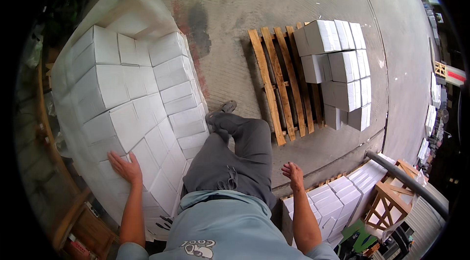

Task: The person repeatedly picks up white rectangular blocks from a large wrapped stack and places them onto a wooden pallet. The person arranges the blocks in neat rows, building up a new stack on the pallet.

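Stacked white cartons (115, 86) stood beneath and beyond the left hand (127, 168), its fingers spread against one; each carton was probably stiff, smooth-sided and fairly heavy, best held with palms under opposite lower edges. The right hand (294, 177) hung free, fingers half-open; beyond it lay a wooden pallet (290, 83) bearing further cartons (340, 87)

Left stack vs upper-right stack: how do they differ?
The left stack looks bigger than the upper-right stack. A pale sheet lines part of the left stack; the upper-right stack shows none. The left hand rests on the left stack; no hand touches the upper-right stack. Both are white boxes.
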The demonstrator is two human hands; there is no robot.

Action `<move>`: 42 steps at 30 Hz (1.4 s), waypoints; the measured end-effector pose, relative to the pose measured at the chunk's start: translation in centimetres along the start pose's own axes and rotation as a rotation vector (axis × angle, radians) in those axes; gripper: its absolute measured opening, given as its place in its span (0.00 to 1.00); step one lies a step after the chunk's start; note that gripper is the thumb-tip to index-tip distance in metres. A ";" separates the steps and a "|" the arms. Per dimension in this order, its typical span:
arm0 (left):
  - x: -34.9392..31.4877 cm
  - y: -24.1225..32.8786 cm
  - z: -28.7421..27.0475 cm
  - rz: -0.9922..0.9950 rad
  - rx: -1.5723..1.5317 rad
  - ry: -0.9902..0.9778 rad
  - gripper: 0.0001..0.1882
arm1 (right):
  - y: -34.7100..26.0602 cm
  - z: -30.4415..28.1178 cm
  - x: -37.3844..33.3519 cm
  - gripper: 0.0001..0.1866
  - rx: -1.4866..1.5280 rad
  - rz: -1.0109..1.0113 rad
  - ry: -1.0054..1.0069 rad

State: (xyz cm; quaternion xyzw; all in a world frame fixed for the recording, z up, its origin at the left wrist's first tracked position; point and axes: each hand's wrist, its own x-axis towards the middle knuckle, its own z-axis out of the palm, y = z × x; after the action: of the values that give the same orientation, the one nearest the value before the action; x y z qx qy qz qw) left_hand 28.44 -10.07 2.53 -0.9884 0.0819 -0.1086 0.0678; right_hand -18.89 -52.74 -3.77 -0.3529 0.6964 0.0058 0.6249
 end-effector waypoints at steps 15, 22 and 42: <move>0.2 0.7 -0.9 -0.050 -0.055 0.025 0.37 | -5.2 -5.5 1.9 0.25 -0.213 -0.007 -0.086; -1.8 5.2 -4.4 -0.106 -0.070 0.067 0.33 | -9.8 -6.1 5.6 0.26 -0.291 -0.114 -0.237; -36.4 9.7 -4.1 -0.523 -0.478 -0.910 0.26 | -4.2 -28.0 8.9 0.30 -0.482 -0.069 -0.322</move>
State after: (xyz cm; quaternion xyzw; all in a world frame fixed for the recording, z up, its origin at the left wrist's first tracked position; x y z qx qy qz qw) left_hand -8.92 -13.62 -2.42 -0.9109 -0.1803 0.3357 -0.1580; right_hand -40.77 -72.82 -3.62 -0.5092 0.5543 0.2056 0.6254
